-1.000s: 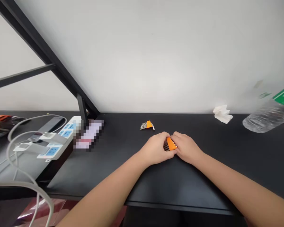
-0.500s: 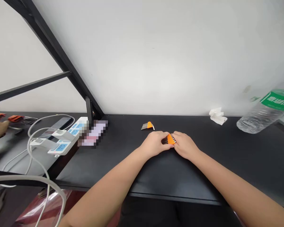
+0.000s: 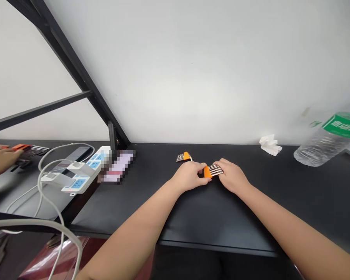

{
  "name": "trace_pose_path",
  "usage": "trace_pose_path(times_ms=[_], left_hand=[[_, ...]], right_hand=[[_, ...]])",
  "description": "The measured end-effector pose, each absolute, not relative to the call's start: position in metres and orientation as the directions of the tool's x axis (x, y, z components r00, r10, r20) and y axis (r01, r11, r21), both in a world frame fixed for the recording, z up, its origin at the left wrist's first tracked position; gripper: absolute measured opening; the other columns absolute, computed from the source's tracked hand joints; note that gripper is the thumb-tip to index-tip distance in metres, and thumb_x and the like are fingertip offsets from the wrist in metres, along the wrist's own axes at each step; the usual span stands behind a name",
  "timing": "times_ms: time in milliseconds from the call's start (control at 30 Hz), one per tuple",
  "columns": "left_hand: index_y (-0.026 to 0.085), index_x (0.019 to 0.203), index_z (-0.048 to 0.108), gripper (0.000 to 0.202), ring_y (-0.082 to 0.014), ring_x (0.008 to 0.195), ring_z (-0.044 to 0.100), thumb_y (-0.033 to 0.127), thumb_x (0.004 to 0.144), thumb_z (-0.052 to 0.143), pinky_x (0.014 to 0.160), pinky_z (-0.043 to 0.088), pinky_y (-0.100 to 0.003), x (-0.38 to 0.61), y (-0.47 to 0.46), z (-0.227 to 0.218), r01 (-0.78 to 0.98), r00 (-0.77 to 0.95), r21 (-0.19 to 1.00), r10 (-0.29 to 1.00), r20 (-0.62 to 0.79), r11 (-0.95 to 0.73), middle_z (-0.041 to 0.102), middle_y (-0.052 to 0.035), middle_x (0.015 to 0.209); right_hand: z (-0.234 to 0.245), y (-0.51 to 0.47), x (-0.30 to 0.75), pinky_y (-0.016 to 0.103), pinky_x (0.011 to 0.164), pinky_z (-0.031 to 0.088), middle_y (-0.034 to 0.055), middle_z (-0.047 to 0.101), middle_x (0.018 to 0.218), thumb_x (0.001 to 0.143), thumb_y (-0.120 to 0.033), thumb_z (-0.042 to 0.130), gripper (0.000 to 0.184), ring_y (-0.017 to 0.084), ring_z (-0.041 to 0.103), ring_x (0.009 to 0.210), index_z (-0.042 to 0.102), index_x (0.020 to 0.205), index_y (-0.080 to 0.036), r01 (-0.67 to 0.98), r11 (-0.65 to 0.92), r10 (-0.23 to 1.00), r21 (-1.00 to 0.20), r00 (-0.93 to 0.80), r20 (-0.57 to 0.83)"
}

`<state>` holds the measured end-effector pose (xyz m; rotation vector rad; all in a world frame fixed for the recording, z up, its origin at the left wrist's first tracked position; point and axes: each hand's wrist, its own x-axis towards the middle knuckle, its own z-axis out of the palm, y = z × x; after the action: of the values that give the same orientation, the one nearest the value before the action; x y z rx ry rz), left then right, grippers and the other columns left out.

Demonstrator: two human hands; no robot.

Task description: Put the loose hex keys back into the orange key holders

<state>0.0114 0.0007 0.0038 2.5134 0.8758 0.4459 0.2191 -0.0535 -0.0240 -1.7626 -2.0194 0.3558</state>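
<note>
Between my hands, just above the black table [image 3: 218,217], is a hex key set [image 3: 208,171] in an orange holder, its silver keys reaching out to the right. My left hand [image 3: 191,175] pinches the orange holder between thumb and fingers. On the right, my right hand [image 3: 231,175] is closed around the ends of the keys; its fingertips are partly hidden. A second hex key set [image 3: 184,156] with an orange holder lies on the table just beyond my left hand.
A clear bottle with a green label [image 3: 328,138] leans at the right, near a crumpled tissue [image 3: 270,145]. At left are a power strip [image 3: 89,169] with white cables, a phone [image 3: 72,158] and a black frame post [image 3: 112,136]. Another person's hand [image 3: 1,158] is at the far left.
The keys now stick out farther to the right of the orange holder, and my hands are slightly farther apart. At far left, the other person's hand has moved right over the orange tools.
</note>
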Motion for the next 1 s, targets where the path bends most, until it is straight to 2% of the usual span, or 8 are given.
trace_pose_path(times_ms=[67,167,367,500,633,700,900,1000], left_hand=[[0.021,0.077,0.058,0.025,-0.0139,0.065,0.052,0.041,0.080,0.074,0.059,0.034,-0.026,0.011,0.002,0.003,0.522,0.735,0.505,0.663,0.143,-0.688,0.057,0.0031,0.071],[0.021,0.072,0.056,0.029,-0.0133,0.061,0.049,0.043,0.076,0.075,0.055,0.031,-0.027,0.012,0.002,0.001,0.555,0.715,0.496,0.688,0.125,-0.667,0.053,0.0036,0.066],[0.020,0.061,0.049,0.040,-0.0122,0.056,0.046,0.046,0.072,0.078,0.053,0.031,-0.028,0.013,0.000,0.002,0.540,0.707,0.593,0.704,0.064,-0.597,0.049,0.0050,0.058],[0.021,0.063,0.051,0.038,-0.0118,0.056,0.048,0.046,0.073,0.078,0.053,0.032,-0.027,0.010,0.000,0.005,0.520,0.698,0.670,0.716,0.024,-0.529,0.054,0.0055,0.060],[0.021,0.063,0.051,0.039,-0.0117,0.056,0.048,0.045,0.070,0.081,0.051,0.031,-0.028,0.003,0.002,0.012,0.556,0.698,0.658,0.715,-0.038,-0.508,0.055,0.0052,0.060],[0.021,0.062,0.050,0.041,-0.0121,0.056,0.049,0.047,0.070,0.081,0.051,0.031,-0.028,0.001,0.003,0.015,0.571,0.703,0.638,0.709,-0.055,-0.517,0.055,0.0047,0.061],[0.022,0.065,0.050,0.038,-0.0142,0.058,0.048,0.047,0.075,0.076,0.052,0.029,-0.029,0.004,0.001,0.009,0.599,0.716,0.520,0.698,-0.006,-0.609,0.052,0.0036,0.062],[0.022,0.069,0.052,0.036,-0.0152,0.061,0.049,0.048,0.077,0.075,0.054,0.029,-0.029,0.006,0.001,0.005,0.598,0.720,0.490,0.694,0.019,-0.634,0.052,0.0034,0.064]], right_hand=[[-0.024,-0.051,0.224,0.026,0.066,0.038,0.0001,0.063,0.088,0.085,-0.011,0.044,0.024,0.015,0.059,0.076,0.064,0.088,-0.023,0.854,0.147,0.987,-0.498,-0.095,0.127],[-0.022,-0.051,0.228,0.026,0.063,0.035,0.0000,0.063,0.083,0.083,-0.012,0.045,0.016,0.014,0.056,0.072,0.056,0.075,-0.021,0.861,0.139,0.990,-0.489,-0.110,0.086],[-0.011,-0.054,0.228,0.026,0.057,0.031,-0.0015,0.068,0.078,0.086,-0.016,0.044,0.019,0.015,0.058,0.065,0.057,0.073,-0.022,0.856,0.034,0.990,-0.517,-0.098,-0.098],[-0.009,-0.054,0.230,0.026,0.059,0.034,-0.0009,0.071,0.080,0.084,-0.015,0.043,0.020,0.017,0.061,0.069,0.059,0.075,-0.023,0.829,0.052,0.990,-0.557,-0.118,-0.083],[-0.010,-0.051,0.242,0.025,0.063,0.038,0.0011,0.073,0.084,0.083,-0.014,0.042,0.020,0.018,0.062,0.073,0.060,0.078,-0.022,0.822,0.033,0.997,-0.568,-0.068,-0.040],[-0.011,-0.050,0.250,0.026,0.064,0.038,0.0021,0.073,0.085,0.083,-0.014,0.043,0.021,0.018,0.063,0.075,0.061,0.078,-0.022,0.858,0.002,0.998,-0.514,-0.033,-0.051],[-0.012,-0.043,0.258,0.028,0.060,0.036,0.0054,0.071,0.087,0.083,-0.021,0.050,0.015,0.021,0.064,0.076,0.062,0.075,-0.023,0.976,-0.034,0.989,-0.214,0.002,-0.151],[-0.012,-0.036,0.259,0.030,0.058,0.036,0.0083,0.071,0.086,0.087,-0.028,0.050,0.018,0.023,0.065,0.074,0.062,0.075,-0.022,0.987,-0.070,0.984,-0.146,0.044,-0.175]])
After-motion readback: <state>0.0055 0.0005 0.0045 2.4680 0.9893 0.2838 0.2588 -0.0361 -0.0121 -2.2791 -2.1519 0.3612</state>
